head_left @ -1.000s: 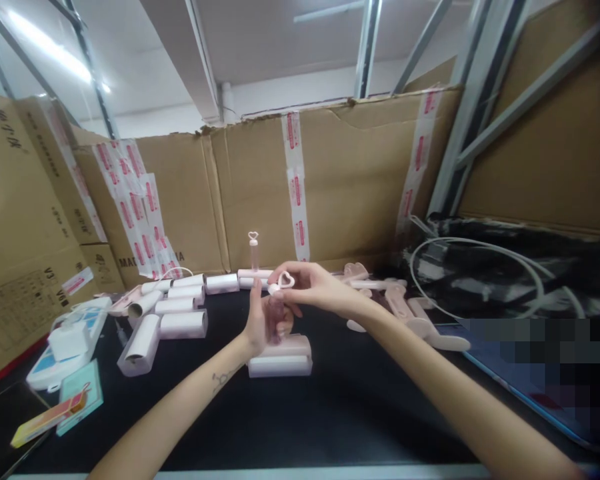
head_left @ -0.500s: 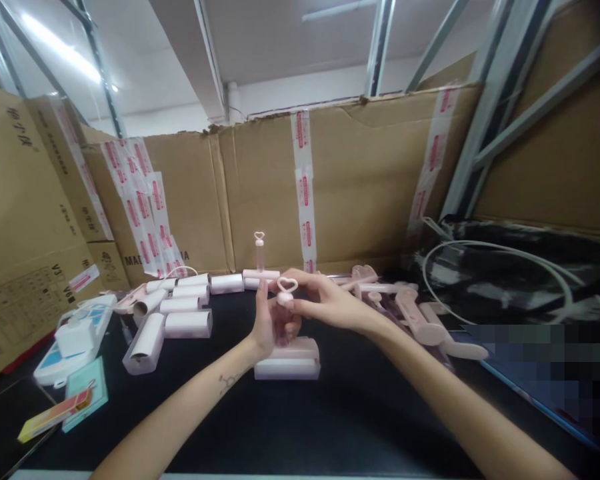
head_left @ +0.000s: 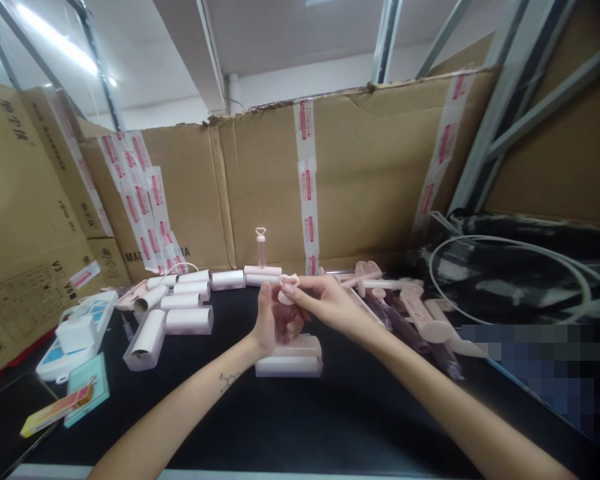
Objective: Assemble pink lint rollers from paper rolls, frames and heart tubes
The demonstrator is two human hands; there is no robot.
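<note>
— What did you have in your hands?

— My left hand (head_left: pixel 269 327) was wrapped around a pink handle (head_left: pixel 286 325) standing upright on a white roller piece (head_left: pixel 290 357) on the black table (head_left: pixel 300 420). My right hand (head_left: pixel 325 301) was pinched shut on the heart-shaped cap (head_left: pixel 286 288) at the top of that handle, thumb and forefinger closed on it. So the handle sat between both hands, just in front of me at the middle of the table.

— How many white rolls lay about?

— I counted about seven loose white rolls (head_left: pixel 189 321) in a cluster to my left, one of them, the nearest (head_left: pixel 145 340), lying end-on toward me. Behind my hands stood one finished piece (head_left: pixel 261 257): a pink stem with a heart on top, upright on its roller.

— And to the right?

— A heap of pink handles (head_left: pixel 415 307) lying flat; I could make out about five, but they overlapped and I could not count them surely.

— Any containers?

— Cardboard boxes (head_left: pixel 25 220) stood at the left and a taped cardboard wall (head_left: pixel 360 180) across the back; what the boxes held I could not tell. A white charger (head_left: pixel 76 335) rested on a blue-and-white pack (head_left: pixel 55 360), and a teal card (head_left: pixel 87 397) lay near it.
</note>
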